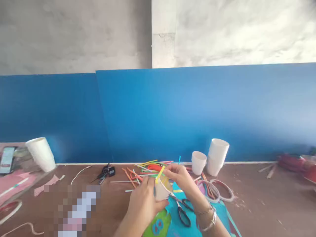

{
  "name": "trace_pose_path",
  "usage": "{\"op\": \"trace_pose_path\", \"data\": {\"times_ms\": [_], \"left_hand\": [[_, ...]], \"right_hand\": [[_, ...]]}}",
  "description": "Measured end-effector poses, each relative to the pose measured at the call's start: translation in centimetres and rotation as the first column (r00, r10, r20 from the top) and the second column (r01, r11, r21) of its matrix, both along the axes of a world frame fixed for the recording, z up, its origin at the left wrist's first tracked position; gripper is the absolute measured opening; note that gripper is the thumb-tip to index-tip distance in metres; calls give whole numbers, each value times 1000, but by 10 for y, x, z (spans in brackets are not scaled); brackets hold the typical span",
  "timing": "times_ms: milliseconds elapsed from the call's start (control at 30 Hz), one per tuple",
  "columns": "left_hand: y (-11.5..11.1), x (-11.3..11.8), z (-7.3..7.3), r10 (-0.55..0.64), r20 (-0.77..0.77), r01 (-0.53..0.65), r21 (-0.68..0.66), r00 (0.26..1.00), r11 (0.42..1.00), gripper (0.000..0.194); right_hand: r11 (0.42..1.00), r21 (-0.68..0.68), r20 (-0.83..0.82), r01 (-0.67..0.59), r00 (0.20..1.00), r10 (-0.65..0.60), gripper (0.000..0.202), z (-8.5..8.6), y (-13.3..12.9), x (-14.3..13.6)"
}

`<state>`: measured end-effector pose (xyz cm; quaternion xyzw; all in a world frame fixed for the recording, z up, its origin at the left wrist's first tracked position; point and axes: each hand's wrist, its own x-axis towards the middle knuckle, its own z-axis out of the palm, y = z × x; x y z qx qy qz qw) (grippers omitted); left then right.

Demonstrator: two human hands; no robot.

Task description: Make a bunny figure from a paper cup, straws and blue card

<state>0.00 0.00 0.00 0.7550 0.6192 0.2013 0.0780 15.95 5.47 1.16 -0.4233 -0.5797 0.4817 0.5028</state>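
"Nearest?"
"One pair of scissors (179,204) on a blue sheet (174,222)"
"And the hands?"
"The left hand (143,199) curls round one white cup (161,193), contents hidden; the right hand (181,177) arches over, fingertips by a yellow strip (160,173) at its rim, pinched or not I can't tell"
"Farther back?"
"Two rings (232,197), then one lone white cup (198,163) beside one stack of cups (217,157)"

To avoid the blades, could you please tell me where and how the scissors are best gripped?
Probably the scissors are best taken by their black loops, from the near side: the loops lie toward the person, the blades point away toward the white cup.
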Motion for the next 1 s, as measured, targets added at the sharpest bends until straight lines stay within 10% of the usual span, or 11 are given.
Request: {"op": "trace_pose_path", "data": {"times_ms": [200, 400, 1000], "left_hand": [[-3, 10, 2, 99, -27, -95, 110, 995, 989, 42], [0, 6, -1, 181, -9, -175, 212, 983, 962, 35], [-2, 12, -15, 109, 15, -109, 278, 994, 954, 44]], "right_hand": [[999, 29, 20, 30, 999, -31, 33, -2, -1, 3], [935, 166, 187, 315, 921, -343, 47, -2, 1, 12], [968, 74, 156, 238, 956, -247, 31, 2, -9, -7]]}}
